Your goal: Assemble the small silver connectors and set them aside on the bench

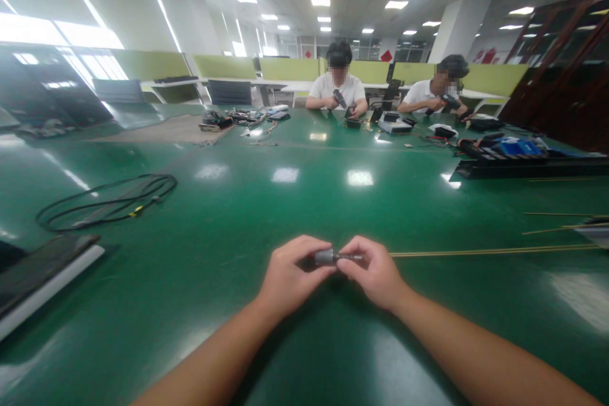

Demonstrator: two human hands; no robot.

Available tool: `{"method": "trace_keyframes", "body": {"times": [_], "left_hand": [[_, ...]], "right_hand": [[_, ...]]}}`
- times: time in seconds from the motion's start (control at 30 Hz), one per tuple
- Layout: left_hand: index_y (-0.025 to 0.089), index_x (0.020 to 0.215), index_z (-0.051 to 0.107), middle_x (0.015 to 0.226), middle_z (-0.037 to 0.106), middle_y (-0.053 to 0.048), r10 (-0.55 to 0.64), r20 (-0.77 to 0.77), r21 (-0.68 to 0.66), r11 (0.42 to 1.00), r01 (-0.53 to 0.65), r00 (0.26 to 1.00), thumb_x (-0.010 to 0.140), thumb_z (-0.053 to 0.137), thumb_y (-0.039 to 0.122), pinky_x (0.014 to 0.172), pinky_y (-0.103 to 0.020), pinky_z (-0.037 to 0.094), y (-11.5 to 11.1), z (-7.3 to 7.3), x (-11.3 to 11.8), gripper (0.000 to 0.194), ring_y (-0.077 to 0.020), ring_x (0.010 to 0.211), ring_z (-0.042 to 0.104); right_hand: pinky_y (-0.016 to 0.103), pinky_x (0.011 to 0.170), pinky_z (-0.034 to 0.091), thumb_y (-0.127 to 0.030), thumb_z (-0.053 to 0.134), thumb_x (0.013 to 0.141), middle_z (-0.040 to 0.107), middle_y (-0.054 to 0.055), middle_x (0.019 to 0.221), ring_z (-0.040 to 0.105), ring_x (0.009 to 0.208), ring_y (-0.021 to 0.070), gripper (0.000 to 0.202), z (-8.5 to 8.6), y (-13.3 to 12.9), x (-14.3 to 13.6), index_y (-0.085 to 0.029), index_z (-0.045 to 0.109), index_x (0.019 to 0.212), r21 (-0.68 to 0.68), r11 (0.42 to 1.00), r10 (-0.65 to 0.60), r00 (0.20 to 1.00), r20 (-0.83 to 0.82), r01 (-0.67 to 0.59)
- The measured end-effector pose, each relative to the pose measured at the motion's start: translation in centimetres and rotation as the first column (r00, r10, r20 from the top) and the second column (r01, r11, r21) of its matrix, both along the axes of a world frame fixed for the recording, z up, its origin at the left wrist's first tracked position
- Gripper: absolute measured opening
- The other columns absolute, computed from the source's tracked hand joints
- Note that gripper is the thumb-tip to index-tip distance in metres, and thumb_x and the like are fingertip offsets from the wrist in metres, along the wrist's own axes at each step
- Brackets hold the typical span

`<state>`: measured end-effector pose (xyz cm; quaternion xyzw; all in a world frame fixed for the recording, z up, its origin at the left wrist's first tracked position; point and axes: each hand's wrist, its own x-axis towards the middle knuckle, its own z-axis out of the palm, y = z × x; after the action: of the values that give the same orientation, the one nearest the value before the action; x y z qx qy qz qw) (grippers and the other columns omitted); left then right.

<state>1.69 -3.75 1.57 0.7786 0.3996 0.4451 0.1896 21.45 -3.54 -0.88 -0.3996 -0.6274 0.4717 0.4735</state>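
Just above the middle of the green tabletop, both hands meet at a small grey cylindrical part with a thin metal shaft (325,257); its exact kind is too small to make out. My left hand (295,269) is closed, thumb and fingers pinching the grey cylinder from the left. My right hand (373,271) is closed too, its thumb and fingertips gripping the thin shaft from the right. The part lies roughly level, the shaft pointing right. Thin brass-coloured rods (476,252) lie just beyond the right hand.
A coiled black cable (114,203) lies at left, with a flat dark panel (47,276) nearer. Across the table, two people (335,85) hold drill-like tools among electronic parts. A long black tray (528,169) and blue items (518,146) sit at far right.
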Motion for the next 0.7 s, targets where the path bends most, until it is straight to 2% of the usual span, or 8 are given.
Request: {"method": "trace_keyframes", "body": {"times": [0.7], "left_hand": [[0.021,0.096,0.074,0.093,0.075,-0.004,0.028,0.025,0.009,1.0,-0.028,0.999,0.077,0.081,0.024,0.076,-0.027,0.052,0.16,-0.07,-0.08,0.021,-0.0183,0.084,0.069]], "right_hand": [[0.025,0.056,0.041,-0.03,0.068,0.083,0.058,-0.002,0.066,0.053,0.058,0.0133,0.015,-0.27,0.11,0.03,-0.017,0.061,0.082,-0.05,0.999,-0.004,1.0,-0.028,0.003]]}}
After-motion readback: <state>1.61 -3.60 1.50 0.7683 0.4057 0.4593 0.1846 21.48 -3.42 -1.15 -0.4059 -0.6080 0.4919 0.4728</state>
